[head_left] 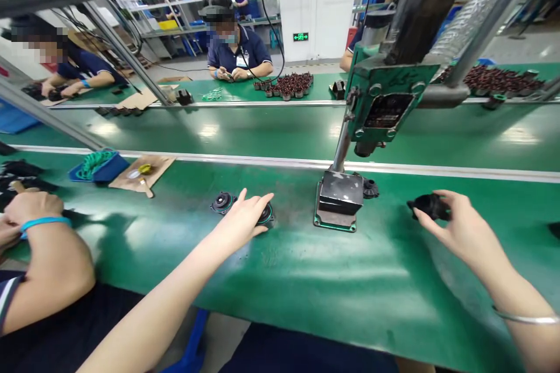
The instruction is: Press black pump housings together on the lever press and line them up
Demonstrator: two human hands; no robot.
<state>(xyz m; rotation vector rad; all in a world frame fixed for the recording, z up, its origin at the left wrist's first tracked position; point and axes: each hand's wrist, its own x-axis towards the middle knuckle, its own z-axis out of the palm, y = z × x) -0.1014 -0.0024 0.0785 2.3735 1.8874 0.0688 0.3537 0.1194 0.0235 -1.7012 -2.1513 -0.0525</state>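
My left hand (245,215) reaches over the bench with its fingers spread, above a round black part with a green ring (266,214). The hand partly covers this part, and I cannot tell whether they touch. Just left of it lies a similar black part with a green ring (223,202). On the right, my right hand (457,221) is closed around a black plastic housing (429,207), thumb in front and fingers behind. Between the hands stands a bench press (380,102), its ram over a metal block (341,191). Another black part (370,187) sits beside that block.
A blue tray of green rings (98,166) and a piece of cardboard (140,175) with a brush lie to the left. A co-worker's arm (48,227) rests at the left edge. Across the bench, another person (238,52) sits behind clustered copper-coloured parts (286,86).
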